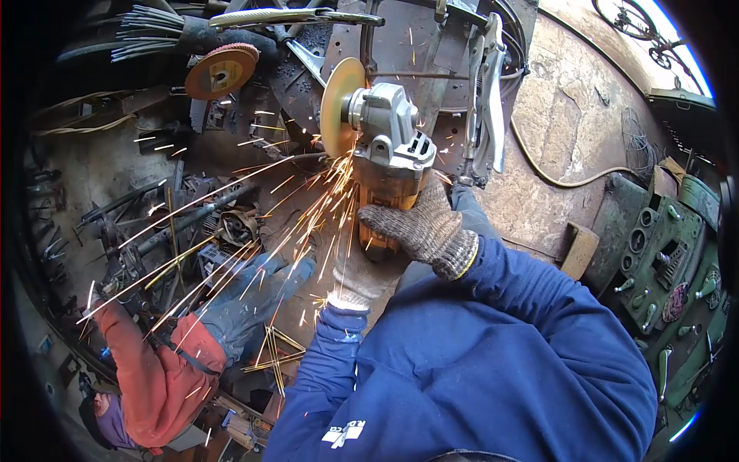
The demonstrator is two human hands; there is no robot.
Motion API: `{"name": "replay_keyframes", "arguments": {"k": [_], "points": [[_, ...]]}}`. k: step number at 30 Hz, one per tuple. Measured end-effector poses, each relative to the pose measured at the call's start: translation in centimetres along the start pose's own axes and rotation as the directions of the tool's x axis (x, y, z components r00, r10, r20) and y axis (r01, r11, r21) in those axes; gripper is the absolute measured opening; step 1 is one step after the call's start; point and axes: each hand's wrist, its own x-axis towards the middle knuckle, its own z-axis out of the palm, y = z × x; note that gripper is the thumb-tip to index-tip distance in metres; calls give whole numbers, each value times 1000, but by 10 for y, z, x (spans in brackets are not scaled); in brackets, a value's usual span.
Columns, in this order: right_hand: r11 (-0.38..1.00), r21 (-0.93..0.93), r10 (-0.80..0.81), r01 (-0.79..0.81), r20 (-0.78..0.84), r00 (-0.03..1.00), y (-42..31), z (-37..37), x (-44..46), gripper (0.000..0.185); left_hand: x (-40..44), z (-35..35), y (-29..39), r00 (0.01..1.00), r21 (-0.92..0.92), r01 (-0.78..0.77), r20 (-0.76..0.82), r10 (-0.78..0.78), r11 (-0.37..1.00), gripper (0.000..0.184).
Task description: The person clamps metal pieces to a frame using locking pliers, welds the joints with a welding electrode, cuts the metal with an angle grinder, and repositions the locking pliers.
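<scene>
An angle grinder [391, 181] with a silver head and orange body is in my hands, its disc [340, 108] standing on edge at the left. Bright sparks [327, 196] stream down and left from the disc's lower edge. My gloved right hand [416, 227] wraps round the orange body, thumb across the top. Lower down, my gloved left hand [363, 271] is closed at the rear end of the grinder; its fingers are largely hidden. Just beyond the disc lies the metal worktable [454, 46]. Where the disc meets metal is hard to make out.
Silver locking pliers [485, 100] stand at the table's right edge. A second disc [221, 71] sits at upper left beside a bundle of rods [150, 32]. A co-worker in a red top [165, 362] crouches lower left. A hose [566, 183] crosses the floor; green machinery [662, 269] stands right.
</scene>
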Motion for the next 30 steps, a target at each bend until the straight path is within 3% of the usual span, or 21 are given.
{"name": "replay_keyframes", "arguments": {"k": [4,9,14,20,22,25,27,28,30], "points": [[1000,-8,8,-8,19,1000,1,-2,3,71,8,-8,16,1000,128,4,31,-8,992,73],[1000,29,6,-6,-5,1000,-7,-1,2,70,6,-5,2,1000,-78,6,-3,-6,997,72],[996,-58,65,-64,4,998,8,1,1,69,1,-4,4,1000,19,13,-19,-12,1000,71],[993,102,60,-58,-8,998,5,2,1,69,-2,-5,-4,990,-36,118,87,-114,992,74],[999,-33,1,0,18,1000,3,0,3,70,-2,-4,-5,984,-62,161,84,-156,985,74],[999,-8,47,-47,35,998,-6,-1,3,71,4,-4,-4,991,-32,115,76,-113,993,73],[999,17,32,-32,23,999,-8,0,3,71,2,-2,-10,999,-51,-31,24,33,998,73],[999,41,20,-20,10,1000,-9,0,2,70,1,-2,-9,999,-50,-31,24,32,998,73],[999,37,16,-16,5,1000,-6,0,2,70,-1,-2,-7,996,-105,91,31,-88,990,74]]}}
